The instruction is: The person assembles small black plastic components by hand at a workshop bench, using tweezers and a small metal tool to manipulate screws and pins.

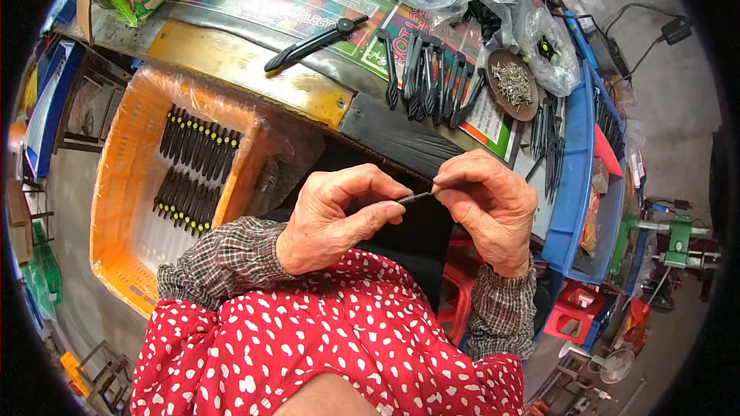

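In front of my chest, my left hand (pixel 339 216) is closed, pinching a slim dark part (pixel 417 197) between thumb and fingertips. My right hand (pixel 489 208) is closed in a pinch at the other end of that part; whether it grips the part itself or a tiny piece there is hidden. Beyond my hands, slender black plastic pieces (pixel 426 81) lie side by side on the bench. A round brown dish (pixel 498 63) of small metal screws (pixel 513 83) stands to their right. A longer black jointed piece (pixel 316 44) lies farther left near a yellow metal plate (pixel 239 69).
At left, an orange crate (pixel 116 208) lined with clear plastic holds two rows of black pieces with yellow-green dots (pixel 202 139). A blue crate (pixel 566 239) stands at right with more black parts. Clear plastic bags (pixel 493 0) lie at the back, and red stools (pixel 574 312) below.
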A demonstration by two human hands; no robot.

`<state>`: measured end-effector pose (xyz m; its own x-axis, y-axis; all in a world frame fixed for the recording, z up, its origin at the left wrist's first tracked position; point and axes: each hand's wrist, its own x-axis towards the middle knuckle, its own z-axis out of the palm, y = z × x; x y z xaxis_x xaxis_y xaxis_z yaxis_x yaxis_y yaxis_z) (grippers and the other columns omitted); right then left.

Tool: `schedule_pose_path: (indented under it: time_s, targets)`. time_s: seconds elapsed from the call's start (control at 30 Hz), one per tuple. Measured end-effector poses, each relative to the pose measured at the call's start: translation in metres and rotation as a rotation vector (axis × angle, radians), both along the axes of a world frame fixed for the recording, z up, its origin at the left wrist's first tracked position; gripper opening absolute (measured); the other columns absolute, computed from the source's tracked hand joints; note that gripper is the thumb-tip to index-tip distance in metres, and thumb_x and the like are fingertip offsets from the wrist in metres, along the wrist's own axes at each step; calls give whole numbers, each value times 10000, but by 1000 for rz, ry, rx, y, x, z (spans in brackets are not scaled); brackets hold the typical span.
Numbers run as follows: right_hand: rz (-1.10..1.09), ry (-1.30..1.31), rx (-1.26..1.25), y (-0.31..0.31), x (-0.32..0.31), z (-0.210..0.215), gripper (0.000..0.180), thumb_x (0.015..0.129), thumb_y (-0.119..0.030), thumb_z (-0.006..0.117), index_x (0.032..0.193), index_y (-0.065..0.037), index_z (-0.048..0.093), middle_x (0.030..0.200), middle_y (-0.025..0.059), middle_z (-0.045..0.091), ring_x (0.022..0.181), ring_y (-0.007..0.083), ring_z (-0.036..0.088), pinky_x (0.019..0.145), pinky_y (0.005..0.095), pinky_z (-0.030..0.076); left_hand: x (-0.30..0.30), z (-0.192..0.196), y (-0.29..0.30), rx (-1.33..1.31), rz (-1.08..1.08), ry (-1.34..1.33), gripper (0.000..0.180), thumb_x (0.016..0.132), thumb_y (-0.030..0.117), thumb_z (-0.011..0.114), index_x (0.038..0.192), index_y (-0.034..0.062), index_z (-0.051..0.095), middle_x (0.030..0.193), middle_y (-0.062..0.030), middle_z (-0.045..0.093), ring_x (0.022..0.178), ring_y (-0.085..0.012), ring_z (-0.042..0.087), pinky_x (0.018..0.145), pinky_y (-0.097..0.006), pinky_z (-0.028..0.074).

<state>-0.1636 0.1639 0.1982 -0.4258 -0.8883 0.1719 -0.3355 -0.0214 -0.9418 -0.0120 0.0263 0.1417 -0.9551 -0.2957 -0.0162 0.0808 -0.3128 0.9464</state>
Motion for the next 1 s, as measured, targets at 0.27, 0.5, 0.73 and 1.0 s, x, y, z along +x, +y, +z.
schedule_pose_path:
  time_s: [0.27,0.5,0.73,1.0]
  targets:
    - [8,-13,33,2,0,-2,187,769,119,614,931,27,633,883,77,620,790,113,601,671,218,482,2,-4,2,-59,-4,28,152,894,63,613,1024,-16,621,826,-49,656,649,-29,529,565,-177,432]
    - [9,-37,18,3,2,-6,184,769,120,615,927,27,632,887,70,618,787,106,598,674,212,483,6,-6,3,-44,0,24,153,892,67,619,1018,-19,620,819,-48,657,639,-28,524,554,-176,429]
    - [-5,66,48,4,5,-5,195,745,113,635,912,13,633,844,73,631,762,137,608,669,244,485,8,-7,3,-78,-5,17,147,889,63,621,1014,-13,627,817,-39,659,648,-17,529,543,-172,423]
    - [71,502,30,0,7,5,198,707,79,669,881,-4,622,802,106,623,742,256,617,667,327,496,1,-13,5,-556,189,175,158,789,-11,679,946,-16,659,753,-77,651,635,-117,613,568,-242,471]
